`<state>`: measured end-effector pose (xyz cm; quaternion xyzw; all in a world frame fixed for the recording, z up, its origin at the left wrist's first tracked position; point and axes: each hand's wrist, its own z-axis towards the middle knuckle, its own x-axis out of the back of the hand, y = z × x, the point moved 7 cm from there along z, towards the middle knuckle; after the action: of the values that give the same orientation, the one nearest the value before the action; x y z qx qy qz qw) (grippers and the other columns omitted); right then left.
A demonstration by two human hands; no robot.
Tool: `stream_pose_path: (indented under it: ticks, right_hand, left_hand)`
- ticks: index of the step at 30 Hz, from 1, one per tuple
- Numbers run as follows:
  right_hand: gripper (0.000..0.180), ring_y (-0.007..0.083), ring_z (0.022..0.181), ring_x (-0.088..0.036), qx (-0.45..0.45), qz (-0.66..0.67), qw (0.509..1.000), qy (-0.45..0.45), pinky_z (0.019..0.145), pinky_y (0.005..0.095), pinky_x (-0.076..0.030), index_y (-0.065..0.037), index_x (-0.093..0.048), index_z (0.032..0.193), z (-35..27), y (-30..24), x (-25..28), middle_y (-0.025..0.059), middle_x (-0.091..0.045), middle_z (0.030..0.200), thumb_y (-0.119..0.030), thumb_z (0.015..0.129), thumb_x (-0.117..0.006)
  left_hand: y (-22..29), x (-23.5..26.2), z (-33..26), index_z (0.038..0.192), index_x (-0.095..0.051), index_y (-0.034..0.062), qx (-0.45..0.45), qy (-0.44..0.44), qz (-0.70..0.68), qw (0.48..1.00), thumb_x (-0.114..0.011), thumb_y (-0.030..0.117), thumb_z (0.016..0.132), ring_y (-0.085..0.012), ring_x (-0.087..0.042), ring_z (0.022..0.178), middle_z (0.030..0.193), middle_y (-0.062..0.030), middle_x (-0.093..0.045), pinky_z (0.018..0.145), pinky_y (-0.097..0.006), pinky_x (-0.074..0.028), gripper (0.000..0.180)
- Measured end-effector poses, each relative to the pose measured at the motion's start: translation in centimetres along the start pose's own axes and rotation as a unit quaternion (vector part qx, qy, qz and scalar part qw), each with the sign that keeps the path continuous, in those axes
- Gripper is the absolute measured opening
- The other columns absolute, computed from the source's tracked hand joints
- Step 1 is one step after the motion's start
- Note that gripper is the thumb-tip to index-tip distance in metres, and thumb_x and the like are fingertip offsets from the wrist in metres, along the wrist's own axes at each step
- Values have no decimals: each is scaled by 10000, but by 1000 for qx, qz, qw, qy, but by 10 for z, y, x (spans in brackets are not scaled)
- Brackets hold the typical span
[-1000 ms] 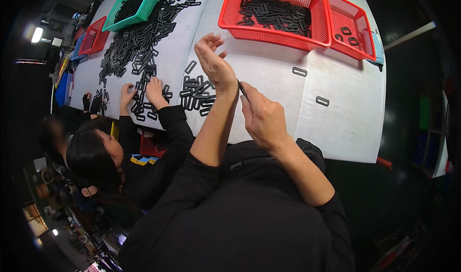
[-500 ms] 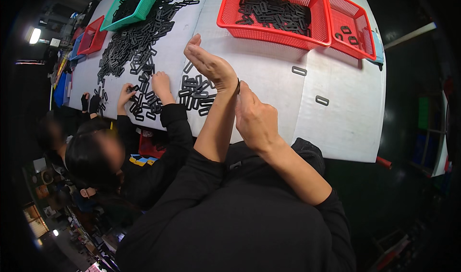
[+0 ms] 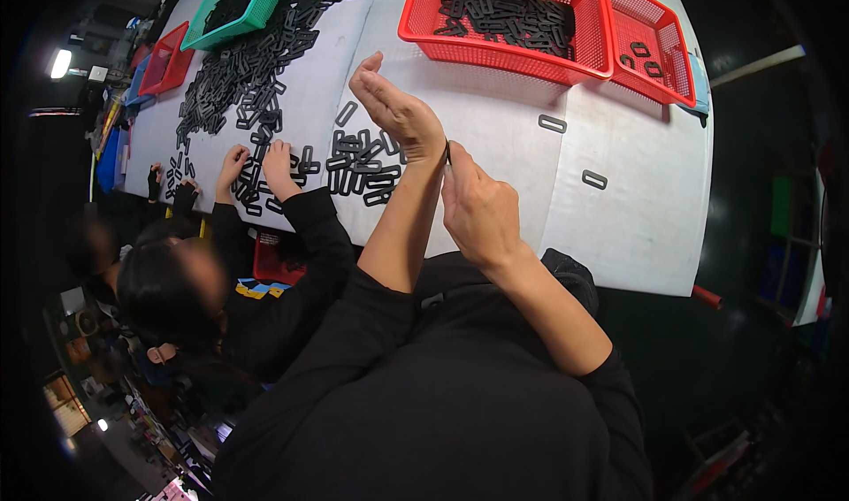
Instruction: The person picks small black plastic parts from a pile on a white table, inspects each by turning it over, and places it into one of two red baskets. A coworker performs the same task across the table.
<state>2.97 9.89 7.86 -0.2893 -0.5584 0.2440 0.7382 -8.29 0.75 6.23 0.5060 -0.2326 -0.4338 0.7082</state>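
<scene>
My left hand (image 3: 398, 116) is raised above the table, bent back at the wrist with its fingers stretched out and holding nothing that I can see. Against the thumb side of that wrist, the closed fingers of my right hand (image 3: 480, 209) pinch a thin black piece (image 3: 448, 152). Only its edge shows, so its full shape is hidden. Left of my left wrist lies a loose pile of black oblong rings (image 3: 358, 167). Two single rings, a nearer one (image 3: 594, 180) and a farther one (image 3: 553, 123), lie to the right of my hands.
A large red basket (image 3: 504, 52) full of black rings stands ahead, beside a smaller red basket (image 3: 650, 90) holding a few. At left, co-workers' hands (image 3: 279, 169) handle rings near a big heap (image 3: 234, 85), a green basket (image 3: 252, 23) and another red basket (image 3: 165, 72).
Both my hands have shifted very slightly right, keeping the same pose. The nearest co-worker's hands have moved a little left over the rings.
</scene>
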Motion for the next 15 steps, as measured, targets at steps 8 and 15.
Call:
stream_pose_path:
  ticks: [8, 15]
  right_hand:
    - [208, 31, 436, -407, -261, 459, 845, -88, 393, 170, -293, 3, -536, 962, -3, 51, -3, 15, -520, 622, -189, 934, -461]
    - [225, 61, 419, -450, -333, 484, 801, -115, 384, 181, -303, -33, -554, 839, 17, 94, -3, 45, -572, 607, -242, 906, -505]
  left_hand:
    - [-49, 3, 14, 996, -502, 92, 178, -30, -47, 982, -290, 382, 917, -160, -473, 1031, 1074, -54, -528, 912, -407, -288, 368]
    - [-88, 24, -13, 952, -540, 67, 326, -111, -9, 939, -342, 300, 898, -136, -533, 932, 958, -53, -585, 865, -347, -349, 311]
